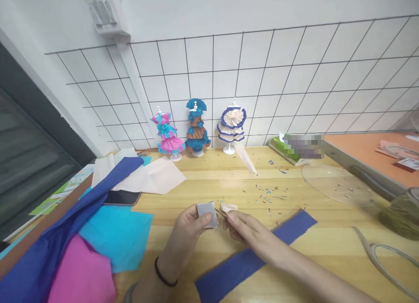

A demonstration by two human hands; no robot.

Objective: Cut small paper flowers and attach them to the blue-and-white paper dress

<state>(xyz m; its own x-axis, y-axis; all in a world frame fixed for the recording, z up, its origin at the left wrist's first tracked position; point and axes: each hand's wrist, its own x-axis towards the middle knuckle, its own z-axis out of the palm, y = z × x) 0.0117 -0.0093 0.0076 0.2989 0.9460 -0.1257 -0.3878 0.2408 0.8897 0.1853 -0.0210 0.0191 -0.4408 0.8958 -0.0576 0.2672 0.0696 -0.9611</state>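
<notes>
Your left hand (189,222) grips a small grey square (206,208) — thumb on top; your right hand (242,226) pinches a thin dark piece (221,213) between closed fingertips.

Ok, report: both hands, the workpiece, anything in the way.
Left hand gripping small grey square. Right hand pinching thin dark item, identity unclear. Pale scrap close by; blue strip under right forearm, neither clearly blocking.

Single head-worn cam, facing forward and down over the surface (203,183). It's pretty close to the left hand (190,226) and right hand (245,228), both on the near side, and wide enough to catch the far wall (252,86).
</notes>
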